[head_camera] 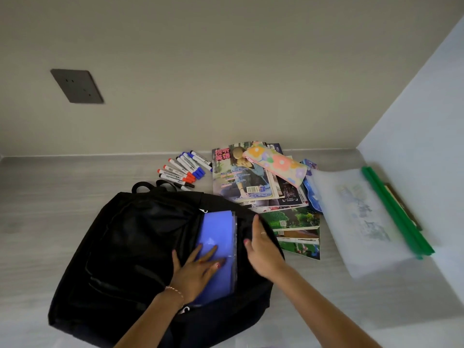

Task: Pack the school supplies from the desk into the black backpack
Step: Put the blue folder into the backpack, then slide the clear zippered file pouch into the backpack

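The black backpack (130, 242) lies flat on the grey desk with its main opening facing right. A blue-purple plastic folder (221, 229) sits partly inside that opening. My left hand (194, 270) presses flat on the folder with straight fingers. My right hand (261, 249) rests on the backpack's right edge, fingers extended along the fabric. Behind the bag lie several markers (184, 169) with red, blue and black caps. A stack of magazines (241, 174) sits to the right, with a floral pencil pouch (275, 163) on top.
A translucent file folder with a green spine (364, 219) lies at the right by the white side wall. A blue pouch (311, 189) peeks from under it. More booklets (298, 232) lie by the bag. A wall socket plate (77, 86) is on the back wall.
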